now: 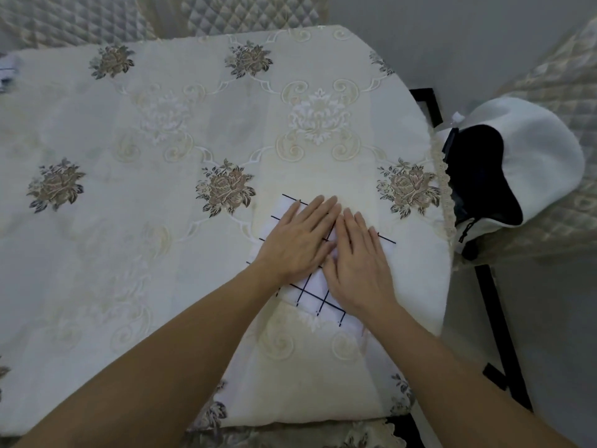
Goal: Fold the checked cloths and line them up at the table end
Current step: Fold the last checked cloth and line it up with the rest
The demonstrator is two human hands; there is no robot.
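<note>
Both hands [297,244] [360,276] flat — on checked cloth [314,291]

left hand [295,240] flat on checked cloth [311,291] | right hand [360,270] flat beside it | cloth on counter [129,221]

left hand [297,244] and right hand [358,273] lie flat, palms down, all digits straight; right fingertips [350,219] sit just beside the left fingers [318,210], angled toward them.
</note>
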